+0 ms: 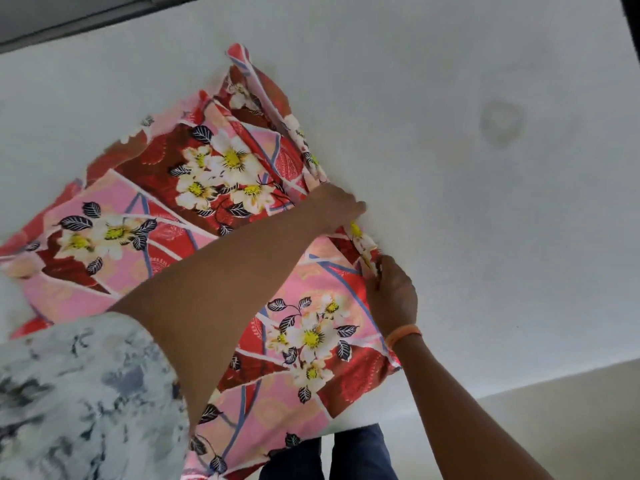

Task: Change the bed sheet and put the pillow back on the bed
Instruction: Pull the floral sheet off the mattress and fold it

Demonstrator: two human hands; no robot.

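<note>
The folded floral bed sheet (214,216) lies on the bare white mattress (485,237), spreading from the left edge of view toward the middle, its near end hanging over the mattress's near edge in front of my legs. My left hand (337,207) reaches across the sheet and presses on its right-hand folded edge, though I cannot tell how the fingers lie. My right hand (393,292), just nearer, pinches the same bunched edge between curled fingertips; an orange band (403,334) sits on that wrist. To the right and far side the mattress lies uncovered, with a faint ring stain (500,124) well apart from the sheet. A dark frame edge (69,22) runs along the far left.
</note>
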